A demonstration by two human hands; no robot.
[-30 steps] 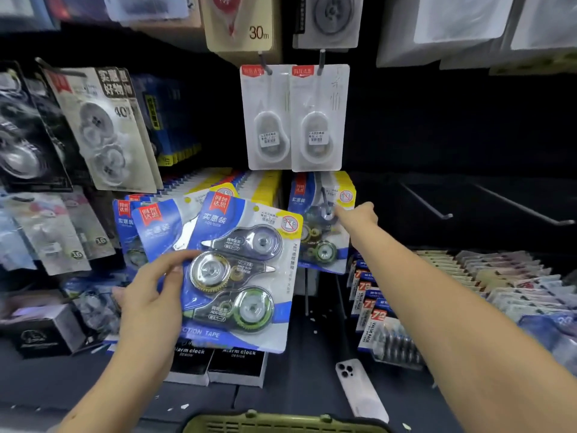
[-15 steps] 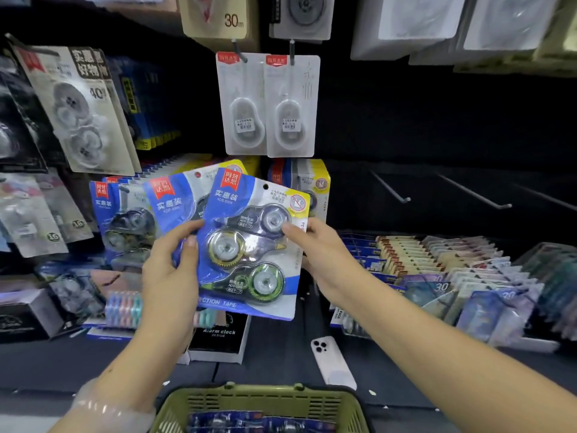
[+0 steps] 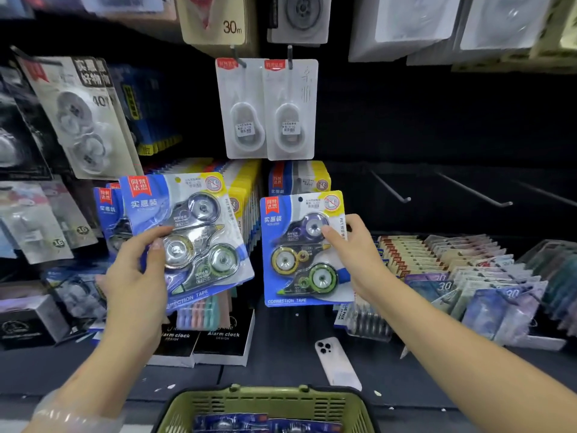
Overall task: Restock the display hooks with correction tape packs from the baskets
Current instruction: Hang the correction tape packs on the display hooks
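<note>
Currently, one correction tape pack [image 3: 304,248] is pinched upright at its right edge by the right hand [image 3: 359,254], just below the stocked hook row [image 3: 299,179]; a fanned stack of packs [image 3: 187,232] is gripped by the left hand [image 3: 137,276] above the green basket [image 3: 265,404]

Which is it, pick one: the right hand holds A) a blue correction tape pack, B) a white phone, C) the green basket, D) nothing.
A: the right hand pinches the right edge of a blue pack, apart from the stack in the left hand.
</note>
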